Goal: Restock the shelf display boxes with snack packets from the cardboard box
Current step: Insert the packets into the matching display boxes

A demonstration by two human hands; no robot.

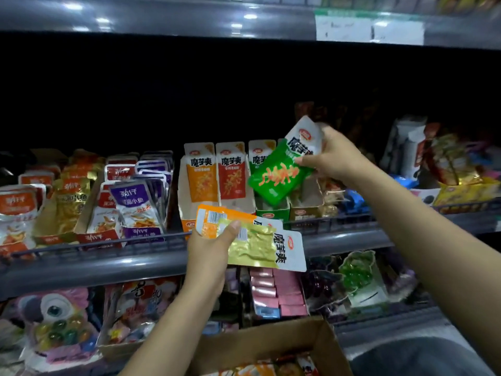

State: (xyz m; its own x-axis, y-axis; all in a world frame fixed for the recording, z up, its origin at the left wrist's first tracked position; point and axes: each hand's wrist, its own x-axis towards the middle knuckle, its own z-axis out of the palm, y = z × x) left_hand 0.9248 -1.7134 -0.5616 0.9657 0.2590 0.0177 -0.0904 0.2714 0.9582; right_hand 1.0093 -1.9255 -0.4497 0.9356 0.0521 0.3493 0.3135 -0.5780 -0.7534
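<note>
While the right hand pinches a green packet above the green display box, the left hand grips yellow packets just before the shelf rail; the cardboard box sits below.

Shop aisle, grey metal shelving: upper shelf edge reflects ceiling lights and carries a blurred white price label, with deep shadow below it. Middle shelf rail has a dark wire front guard along it. Lower shelf runs beneath, dimly lit; back of the shelving is too dark to make out.
</note>
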